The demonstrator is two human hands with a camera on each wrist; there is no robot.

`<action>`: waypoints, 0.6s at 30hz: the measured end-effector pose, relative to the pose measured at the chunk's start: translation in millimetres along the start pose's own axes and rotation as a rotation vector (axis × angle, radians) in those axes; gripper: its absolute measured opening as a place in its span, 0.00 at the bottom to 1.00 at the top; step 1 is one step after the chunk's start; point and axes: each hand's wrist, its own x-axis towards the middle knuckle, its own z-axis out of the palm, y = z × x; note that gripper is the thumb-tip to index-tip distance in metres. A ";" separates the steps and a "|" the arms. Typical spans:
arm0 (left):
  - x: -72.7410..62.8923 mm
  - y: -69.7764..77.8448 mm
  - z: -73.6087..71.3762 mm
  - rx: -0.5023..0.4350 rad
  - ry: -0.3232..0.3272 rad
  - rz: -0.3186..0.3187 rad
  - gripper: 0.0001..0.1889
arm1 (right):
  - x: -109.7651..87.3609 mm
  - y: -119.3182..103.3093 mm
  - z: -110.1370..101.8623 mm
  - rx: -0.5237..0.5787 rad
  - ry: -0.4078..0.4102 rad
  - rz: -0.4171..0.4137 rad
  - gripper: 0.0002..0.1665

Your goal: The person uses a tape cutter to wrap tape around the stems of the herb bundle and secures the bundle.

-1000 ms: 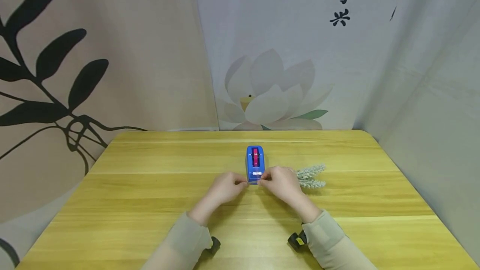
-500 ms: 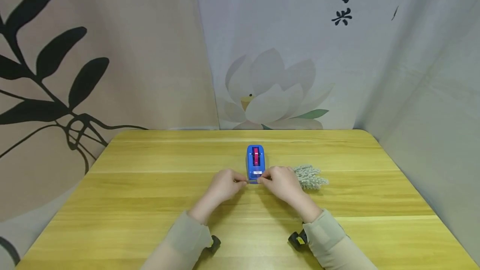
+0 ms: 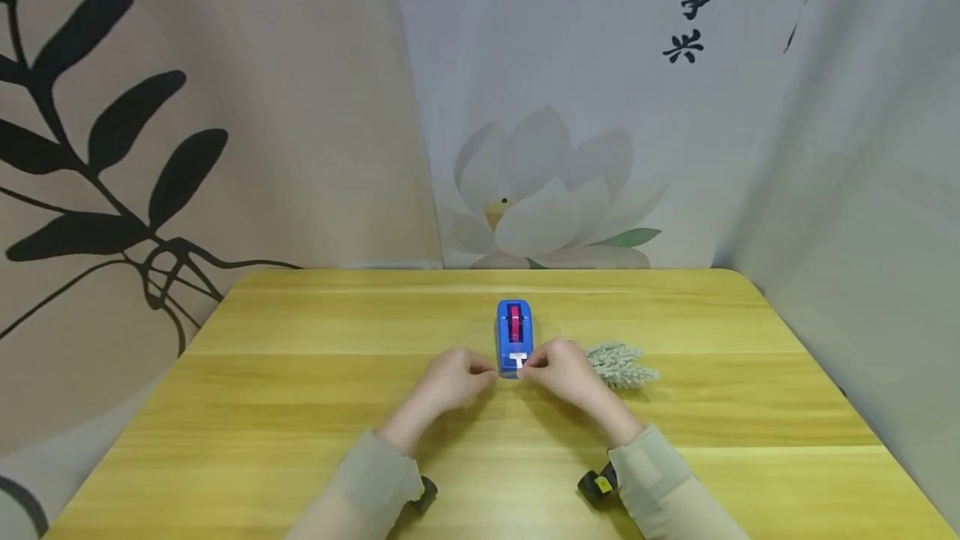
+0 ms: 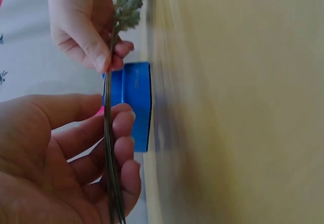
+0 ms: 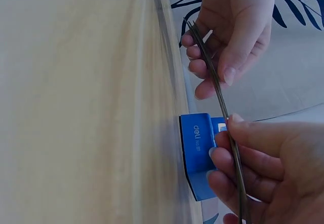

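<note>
A bunch of pale grey-green artificial flower sprigs (image 3: 621, 365) lies level, its heads to the right. Its thin dark stems (image 5: 217, 84) run between both hands. My left hand (image 3: 456, 379) holds the stem ends, with curled fingers behind them in the left wrist view. Closer to the flower heads, my right hand (image 3: 564, 372) pinches the stems between thumb and fingers. Just beyond the fingertips stands a blue tape dispenser (image 3: 505, 340) with a pink core; both hands seem apart from it. The right hand hides part of the bunch in the head view.
The wooden table (image 3: 337, 407) extends to both sides and toward me. A printed curtain (image 3: 562, 65) hangs behind its far edge. Wrist cameras (image 3: 597, 486) sit under the cuffs, close above the tabletop.
The flower heads, split into two sprigs a second ago, now show as one fuller cluster, so the bunch has turned. Both hands keep their places at the dispenser; the head view has tilted slightly.
</note>
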 end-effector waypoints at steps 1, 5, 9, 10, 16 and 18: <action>2.3 -0.1 -0.6 0.006 -0.005 0.003 0.09 | 0.4 1.7 0.0 0.007 0.000 -0.003 0.06; 11.5 0.6 -5.7 0.036 -0.020 0.006 0.10 | 2.0 5.7 -1.0 0.029 -0.004 -0.027 0.06; 19.3 1.2 -10.9 0.043 -0.018 -0.021 0.12 | 3.2 5.9 -2.9 0.049 -0.016 -0.046 0.07; 20.9 1.1 -11.7 0.038 -0.020 -0.033 0.14 | 3.3 6.2 -2.7 0.055 -0.020 -0.045 0.07; 30.1 0.9 -10.8 -0.022 -0.006 -0.088 0.25 | 0.4 10.0 -0.1 0.067 -0.033 -0.052 0.08; 34.2 0.8 -10.4 -0.044 0.011 -0.095 0.28 | 0.2 9.5 -0.2 0.066 -0.033 -0.063 0.08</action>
